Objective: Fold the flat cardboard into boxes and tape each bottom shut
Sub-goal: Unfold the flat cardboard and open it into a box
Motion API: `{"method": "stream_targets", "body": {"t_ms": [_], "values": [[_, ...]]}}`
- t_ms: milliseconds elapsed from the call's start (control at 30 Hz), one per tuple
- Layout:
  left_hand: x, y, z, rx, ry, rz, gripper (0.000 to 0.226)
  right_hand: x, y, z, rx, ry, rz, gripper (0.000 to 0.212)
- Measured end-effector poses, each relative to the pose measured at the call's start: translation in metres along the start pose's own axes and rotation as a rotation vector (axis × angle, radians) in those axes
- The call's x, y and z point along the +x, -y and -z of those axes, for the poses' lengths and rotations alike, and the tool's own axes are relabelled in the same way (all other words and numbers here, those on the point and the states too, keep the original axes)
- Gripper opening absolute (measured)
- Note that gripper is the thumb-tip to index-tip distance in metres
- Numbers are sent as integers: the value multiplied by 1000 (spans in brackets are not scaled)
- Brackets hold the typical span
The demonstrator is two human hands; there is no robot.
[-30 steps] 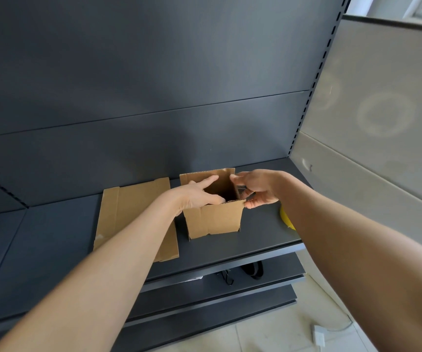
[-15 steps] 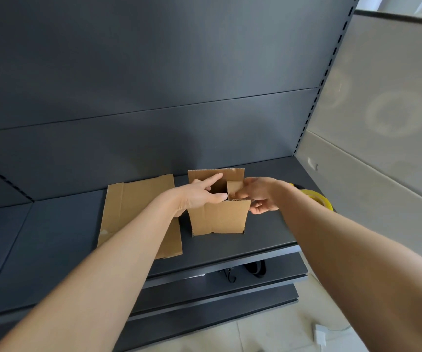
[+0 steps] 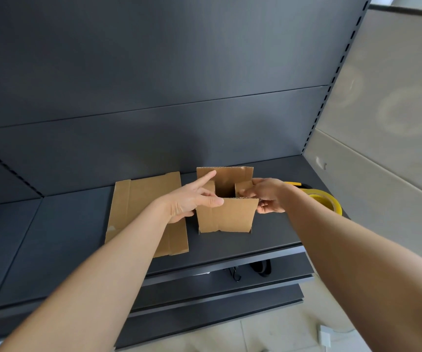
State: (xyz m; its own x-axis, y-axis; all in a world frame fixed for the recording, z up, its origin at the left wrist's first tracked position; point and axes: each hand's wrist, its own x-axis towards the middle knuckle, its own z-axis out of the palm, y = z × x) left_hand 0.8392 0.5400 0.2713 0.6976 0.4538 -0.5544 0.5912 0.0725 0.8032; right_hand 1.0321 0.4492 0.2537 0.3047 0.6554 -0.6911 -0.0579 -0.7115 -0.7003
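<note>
A small brown cardboard box (image 3: 226, 215) stands upright on the dark shelf (image 3: 268, 240), its upper flaps raised. My left hand (image 3: 193, 200) is at the box's left side, thumb lying on the near flap's top edge and index finger stretched toward the far flap. My right hand (image 3: 265, 195) pinches the small right side flap and folds it inward over the opening. A flat piece of cardboard (image 3: 143, 207) lies on the shelf to the left, partly under my left forearm. A yellow roll of tape (image 3: 325, 200) sits right of the box, behind my right wrist.
The shelf's dark back panel rises just behind the box, and a pale side wall (image 3: 382, 148) closes the right end. Lower shelves (image 3: 230, 288) jut out below, with a black strap (image 3: 262, 268) on one. A white plug (image 3: 324, 337) lies on the floor.
My right hand has pushed the right side flap inward over the opening. The view shifted, and the tape roll came into sight. My left hand stays at the left side.
</note>
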Motion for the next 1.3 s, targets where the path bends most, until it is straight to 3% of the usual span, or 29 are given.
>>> {"method": "stream_targets", "body": {"t_ms": [300, 433, 600, 867, 1167, 1300], "values": [[-4, 1, -8, 40, -110, 12, 87, -13, -3, -2, 5, -9, 38, 21], [-3, 1, -11, 51, -133, 9, 87, -23, 2, 3, 156, 18, 61, 27], [-4, 6, -8, -23, -114, 11, 82, -32, 14, -7, 165, -133, 7, 55], [6, 19, -18, -119, -471, -58, 60, -35, 17, -20, 183, -218, 0, 64], [10, 7, -20, 51, -586, -39, 106, -32, 21, -28, 157, -259, -10, 55], [12, 8, -20, 65, -559, -68, 102, -31, 23, -30, 170, -269, -14, 54]]}}
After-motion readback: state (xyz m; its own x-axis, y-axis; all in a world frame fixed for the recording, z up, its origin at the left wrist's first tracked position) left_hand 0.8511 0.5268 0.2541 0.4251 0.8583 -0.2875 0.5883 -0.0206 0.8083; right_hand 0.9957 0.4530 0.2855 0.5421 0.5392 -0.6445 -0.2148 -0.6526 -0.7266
